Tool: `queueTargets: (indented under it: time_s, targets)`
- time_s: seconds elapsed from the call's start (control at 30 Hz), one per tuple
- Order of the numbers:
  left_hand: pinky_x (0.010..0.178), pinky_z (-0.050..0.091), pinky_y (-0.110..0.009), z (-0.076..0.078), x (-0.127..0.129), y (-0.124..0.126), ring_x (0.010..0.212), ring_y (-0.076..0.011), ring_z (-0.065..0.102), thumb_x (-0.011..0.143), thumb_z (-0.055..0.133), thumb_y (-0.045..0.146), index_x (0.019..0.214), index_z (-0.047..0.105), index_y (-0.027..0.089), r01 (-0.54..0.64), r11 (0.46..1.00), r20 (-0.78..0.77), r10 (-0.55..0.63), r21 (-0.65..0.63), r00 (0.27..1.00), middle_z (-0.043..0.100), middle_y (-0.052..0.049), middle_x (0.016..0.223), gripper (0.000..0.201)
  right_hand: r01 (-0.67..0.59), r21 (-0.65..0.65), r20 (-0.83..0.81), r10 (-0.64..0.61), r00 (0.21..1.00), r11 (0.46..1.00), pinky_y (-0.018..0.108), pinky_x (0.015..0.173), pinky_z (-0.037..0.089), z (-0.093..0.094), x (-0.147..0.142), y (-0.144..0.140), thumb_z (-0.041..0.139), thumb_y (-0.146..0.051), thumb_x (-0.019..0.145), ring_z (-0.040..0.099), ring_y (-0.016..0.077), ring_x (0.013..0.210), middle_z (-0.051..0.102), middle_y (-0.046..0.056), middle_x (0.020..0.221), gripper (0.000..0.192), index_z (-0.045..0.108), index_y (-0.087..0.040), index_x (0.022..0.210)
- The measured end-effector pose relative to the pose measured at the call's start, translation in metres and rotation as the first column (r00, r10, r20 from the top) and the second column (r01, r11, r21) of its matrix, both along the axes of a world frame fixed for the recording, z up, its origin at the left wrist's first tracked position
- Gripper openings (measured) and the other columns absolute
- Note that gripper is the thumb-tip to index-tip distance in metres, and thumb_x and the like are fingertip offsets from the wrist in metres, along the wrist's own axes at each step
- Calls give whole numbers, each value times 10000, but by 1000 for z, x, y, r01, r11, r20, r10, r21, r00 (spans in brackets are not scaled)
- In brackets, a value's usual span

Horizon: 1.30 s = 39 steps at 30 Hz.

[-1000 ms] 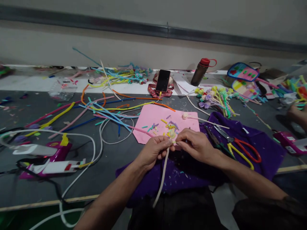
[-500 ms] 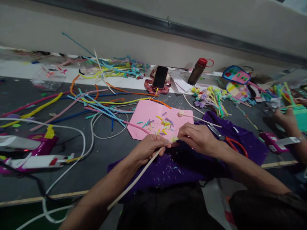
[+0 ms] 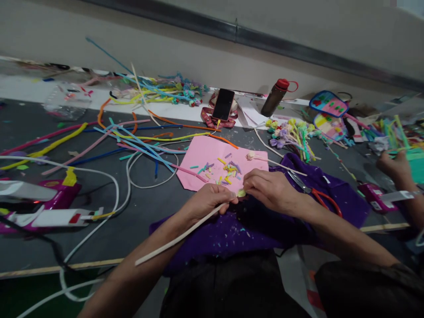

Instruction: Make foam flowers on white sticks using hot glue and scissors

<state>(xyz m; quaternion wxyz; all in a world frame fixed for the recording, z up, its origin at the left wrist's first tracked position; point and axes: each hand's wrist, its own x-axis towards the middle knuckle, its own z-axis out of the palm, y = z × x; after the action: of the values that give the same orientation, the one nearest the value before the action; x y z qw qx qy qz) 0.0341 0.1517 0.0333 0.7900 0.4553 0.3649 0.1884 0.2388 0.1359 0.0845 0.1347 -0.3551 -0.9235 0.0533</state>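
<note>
A cream pipe-cleaner stem (image 3: 175, 240) is pinched in my left hand (image 3: 212, 201), its long free end slanting down to the left across my forearm. At its upper end sits a small yellow-green tuft (image 3: 241, 193). The fingers of my right hand (image 3: 273, 187) close on this tuft from the right. Both hands are just above the near edge of a pink sheet (image 3: 195, 154), where short yellow, purple and teal pipe-cleaner bits (image 3: 228, 170) lie scattered. Another cream stem (image 3: 288, 166) with a fluffy head rests across the sheet's right side. A purple cloth (image 3: 205, 247) lies below my hands.
Red-handled cutters (image 3: 326, 201) lie right of my right arm. Loose pipe cleaners (image 3: 145, 148) and a white cable (image 3: 114, 187) spread left, near magenta-and-white glue guns (image 3: 49, 216). Behind are a phone (image 3: 223, 105), a bottle (image 3: 275, 98) and a flower bunch (image 3: 294, 139). Another person's hand (image 3: 395, 167) is at right.
The stem's free end has swung up and left as my left hand turns it slightly. My right fingers have shifted a little at the tuft, which shows more clearly. The view has tilted slightly.
</note>
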Motion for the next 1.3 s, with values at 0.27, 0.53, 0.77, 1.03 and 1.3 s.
queueTargets:
  time_s: [0.27, 0.53, 0.77, 1.03, 1.3]
  targets:
    - [320, 151, -173, -1, -1, 1, 270, -29, 278, 731, 575, 299, 717, 645, 151, 32, 999, 3, -32, 8, 999, 479, 62, 368, 164, -4, 26, 5, 4, 1000, 1000, 244, 634, 450, 0, -2, -1, 435, -201, 882, 574, 143, 783, 608, 77, 890, 121, 540, -145, 858]
    - [316, 145, -170, -2, -1, 1, 271, -22, 281, 734, 581, 306, 720, 650, 147, 5, 1000, 25, -5, -19, 1000, 485, 54, 379, 174, -4, 44, -80, 8, 997, 999, 255, 649, 486, -4, -1, 0, 441, -181, 876, 600, 143, 797, 633, 74, 918, 144, 581, -152, 877]
    - [320, 140, -162, 6, -4, 2, 293, -18, 311, 739, 597, 354, 743, 640, 113, -85, 992, 119, 96, -98, 988, 535, 20, 428, 245, 124, 16, -395, -108, 912, 992, 304, 799, 484, -3, 10, -1, 455, -136, 865, 595, 157, 922, 631, 83, 974, 248, 566, -183, 1081]
    - [297, 169, -140, 6, -6, 1, 277, -18, 343, 737, 607, 374, 777, 626, 111, -161, 979, 172, 182, -126, 968, 573, 6, 457, 266, 115, -133, -492, -166, 855, 984, 284, 717, 484, -19, 4, -10, 461, -142, 853, 603, 149, 820, 640, 68, 882, 204, 600, -171, 999]
    - [286, 250, -119, 8, -8, 3, 331, -16, 429, 717, 640, 336, 792, 617, 118, -287, 953, 204, 302, -100, 931, 624, -4, 592, 232, 49, -289, -495, -193, 847, 956, 235, 649, 446, -19, -18, -23, 458, -166, 860, 577, 119, 700, 617, 31, 755, 168, 619, -175, 910]
